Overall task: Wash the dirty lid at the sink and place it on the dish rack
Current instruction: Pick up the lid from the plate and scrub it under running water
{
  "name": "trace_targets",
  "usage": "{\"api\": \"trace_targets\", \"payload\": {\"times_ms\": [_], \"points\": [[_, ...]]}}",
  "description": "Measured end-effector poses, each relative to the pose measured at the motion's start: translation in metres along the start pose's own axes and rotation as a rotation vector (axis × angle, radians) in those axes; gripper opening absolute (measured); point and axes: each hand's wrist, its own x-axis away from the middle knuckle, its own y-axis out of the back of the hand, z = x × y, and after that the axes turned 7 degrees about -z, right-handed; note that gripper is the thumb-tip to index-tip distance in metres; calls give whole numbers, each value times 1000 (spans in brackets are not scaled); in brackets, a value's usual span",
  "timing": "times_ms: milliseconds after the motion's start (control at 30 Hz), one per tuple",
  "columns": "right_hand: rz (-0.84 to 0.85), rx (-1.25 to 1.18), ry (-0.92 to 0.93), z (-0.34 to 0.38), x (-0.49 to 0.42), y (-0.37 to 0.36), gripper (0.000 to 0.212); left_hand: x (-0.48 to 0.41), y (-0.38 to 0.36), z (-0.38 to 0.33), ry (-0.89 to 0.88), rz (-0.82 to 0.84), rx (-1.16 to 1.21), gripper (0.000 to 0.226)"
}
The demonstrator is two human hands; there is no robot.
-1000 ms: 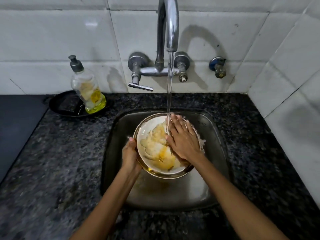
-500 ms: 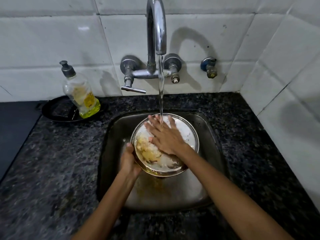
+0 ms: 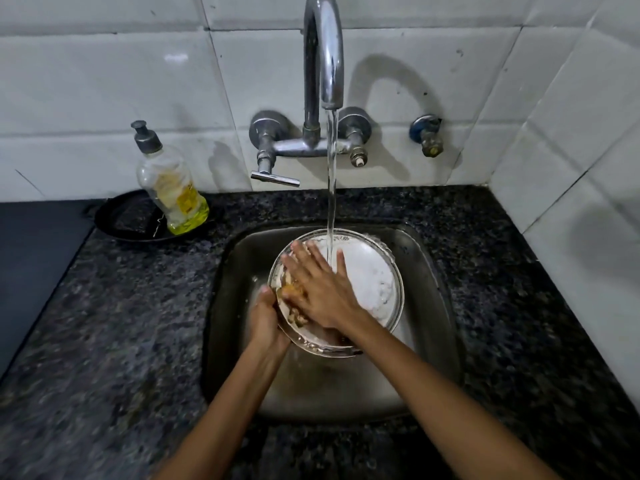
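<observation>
A round metal-rimmed lid [image 3: 372, 285] with a white inside is held tilted over the steel sink [image 3: 436, 306], under the running water from the tap [image 3: 323, 53]. My left hand [image 3: 265, 317] grips the lid's left rim. My right hand [image 3: 317, 285] lies flat on the lid's inner face with fingers spread, over yellow-brown food residue [image 3: 292, 292] at the left side. The right part of the lid looks white and rinsed. No dish rack shows.
A dish soap bottle [image 3: 169, 188] stands on a black pan or plate [image 3: 121, 216] at the back left of the dark granite counter [image 3: 104, 323]. The tap's lever handle [image 3: 275, 178] and a small valve [image 3: 427, 135] jut from the tiled wall.
My right hand has slid leftward across the lid, and much of the yellow residue has washed off the right side. The camera view has shifted slightly.
</observation>
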Motion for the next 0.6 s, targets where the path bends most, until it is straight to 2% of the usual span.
{"api": "trace_targets", "payload": {"times_ms": [100, 200, 267, 333, 400, 467, 533, 567, 600], "points": [[-80, 147, -85, -40, -4, 5, 65, -4, 7, -10, -38, -37, -13, 39], [-44, 118, -150, -53, 17, 11, 68, -17, 15, -16, -71, -151, 12, 33], [-33, 97, -31, -47, 32, 20, 72, -33, 22, -17, -42, -234, 48, 32], [-39, 130, 173, -44, 43, 30, 69, -46, 26, -16, 40, -241, 52, 31], [-98, 172, 331, -44, 46, 45, 58, -49, 22, -19, 125, -189, -64, 27], [-196, 172, 394, -45, 40, 62, 40, -44, 16, -26, 160, -69, -222, 24], [-254, 32, 303, -46, 30, 77, 26, -40, 9, -39, 164, -45, -344, 24], [-267, -109, 191, -47, 24, 84, 21, -41, 6, -45, 158, -21, -375, 30], [-258, -280, 41, -48, 18, 89, 17, -41, 2, -53, 136, 15, -453, 46]]}}
